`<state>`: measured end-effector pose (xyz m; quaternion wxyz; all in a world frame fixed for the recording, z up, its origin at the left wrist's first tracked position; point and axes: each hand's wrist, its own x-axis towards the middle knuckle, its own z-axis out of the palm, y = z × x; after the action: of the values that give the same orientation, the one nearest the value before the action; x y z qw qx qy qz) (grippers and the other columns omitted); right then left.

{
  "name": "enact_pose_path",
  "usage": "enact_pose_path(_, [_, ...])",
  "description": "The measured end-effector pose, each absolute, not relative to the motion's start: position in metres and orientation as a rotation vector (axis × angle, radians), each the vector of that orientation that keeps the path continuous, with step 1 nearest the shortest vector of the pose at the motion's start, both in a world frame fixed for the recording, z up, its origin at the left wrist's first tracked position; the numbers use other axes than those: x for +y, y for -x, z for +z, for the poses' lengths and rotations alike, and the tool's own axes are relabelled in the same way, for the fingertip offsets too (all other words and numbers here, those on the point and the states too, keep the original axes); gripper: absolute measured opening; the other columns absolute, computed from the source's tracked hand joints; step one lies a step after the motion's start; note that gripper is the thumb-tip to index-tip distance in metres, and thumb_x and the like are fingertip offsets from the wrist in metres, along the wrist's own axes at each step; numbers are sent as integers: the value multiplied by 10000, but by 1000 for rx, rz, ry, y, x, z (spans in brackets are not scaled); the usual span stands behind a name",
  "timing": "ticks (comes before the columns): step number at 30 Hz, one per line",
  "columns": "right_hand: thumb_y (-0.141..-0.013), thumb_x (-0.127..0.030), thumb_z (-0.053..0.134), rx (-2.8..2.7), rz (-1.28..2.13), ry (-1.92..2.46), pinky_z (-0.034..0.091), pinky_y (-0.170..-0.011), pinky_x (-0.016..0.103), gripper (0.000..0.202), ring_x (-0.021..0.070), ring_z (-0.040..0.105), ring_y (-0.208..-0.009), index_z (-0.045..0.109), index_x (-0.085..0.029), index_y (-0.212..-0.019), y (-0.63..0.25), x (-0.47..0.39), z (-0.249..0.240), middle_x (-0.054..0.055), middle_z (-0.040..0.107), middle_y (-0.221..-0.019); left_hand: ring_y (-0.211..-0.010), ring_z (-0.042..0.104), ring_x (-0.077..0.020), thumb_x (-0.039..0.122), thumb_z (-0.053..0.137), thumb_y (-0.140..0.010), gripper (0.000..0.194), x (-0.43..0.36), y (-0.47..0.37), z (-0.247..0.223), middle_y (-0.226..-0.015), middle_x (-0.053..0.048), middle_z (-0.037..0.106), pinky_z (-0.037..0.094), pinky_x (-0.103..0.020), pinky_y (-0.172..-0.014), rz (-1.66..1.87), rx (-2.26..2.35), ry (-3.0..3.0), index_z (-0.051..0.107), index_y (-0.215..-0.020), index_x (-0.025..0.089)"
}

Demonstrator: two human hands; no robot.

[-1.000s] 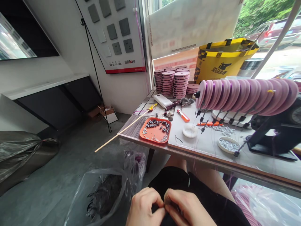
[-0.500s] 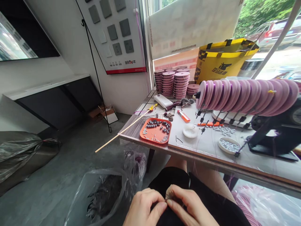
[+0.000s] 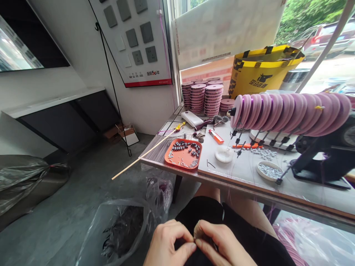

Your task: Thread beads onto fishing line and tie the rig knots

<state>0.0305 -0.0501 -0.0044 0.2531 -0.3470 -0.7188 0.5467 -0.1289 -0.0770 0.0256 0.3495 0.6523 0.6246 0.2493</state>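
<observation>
Low in the view, over my lap, my left hand [image 3: 171, 242] and my right hand [image 3: 219, 242] meet with thumbs and forefingers pinched together. What sits between the fingertips is too small to make out. A pale wrap covers the tip of my right forefinger. Above my hands, at the table's front edge, an orange tray [image 3: 184, 164] holds dark cylindrical pieces and small silvery bits. To its right stands a row of pink discs [image 3: 277, 112] on a black stand, with small dark clips hanging below on thin threads.
Stacked pink spools [image 3: 213, 99] and a yellow bag [image 3: 257, 75] stand by the window. On the table [image 3: 191, 178] are a bowl of grey beads [image 3: 269, 171], a white dish [image 3: 224, 154] and a wooden stick [image 3: 144, 154] jutting past the edge. A plastic bag [image 3: 122, 229] lies below left.
My hands stay together and have shifted very slightly left, with the fingertips still pinched. Everything on the table stays in place; the view has moved only a little.
</observation>
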Motion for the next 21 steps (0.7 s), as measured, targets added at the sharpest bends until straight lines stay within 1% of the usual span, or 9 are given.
enact_pose_path(8, [-814, -251, 407, -2013, 1503, 915, 299, -507, 198, 176, 102, 350, -538, 363, -206, -650, -31, -51, -1, -46, 401, -595, -614, 594, -145, 24, 660, -595, 144, -74, 130, 29, -594, -3, 660, 396, -211, -601, 558, 1613, -1681, 685, -549, 158])
enact_pose_path(12, [-779, -189, 406, -2091, 1448, 883, 298, -513, 199, 147, 100, 367, -536, 352, -208, -644, -31, -50, -1, -47, 402, -594, -643, 599, -152, 23, 656, -593, 137, -73, 132, 27, -599, -6, 655, 395, -216, -611, 467, 1580, -1693, 671, -544, 151])
enact_pose_path(16, [-755, -160, 424, -2123, 1435, 887, 299, -531, 206, 133, 103, 391, -553, 365, -205, -645, -31, -49, -5, -42, 420, -606, -623, 581, -144, 8, 646, -561, 163, -73, 131, 20, -573, 16, 626, 372, -215, -589, 471, 1603, -1728, 629, -504, 160])
enact_pose_path(19, [-789, -232, 458, -1954, 1537, 888, 295, -543, 215, 175, 105, 373, -563, 380, -198, -637, -30, -48, -8, -40, 409, -611, -576, 556, -136, 27, 619, -565, 160, -74, 128, 18, -545, 26, 592, 366, -220, -561, 531, 1669, -1692, 597, -484, 164])
enact_pose_path(21, [-804, -343, 495, -1651, 1700, 858, 288, -534, 216, 239, 102, 348, -551, 407, -192, -641, -29, -46, -12, -47, 387, -590, -566, 545, -131, 32, 616, -553, 141, -73, 125, 19, -548, 36, 584, 386, -221, -567, 661, 1662, -1577, 616, -560, 173])
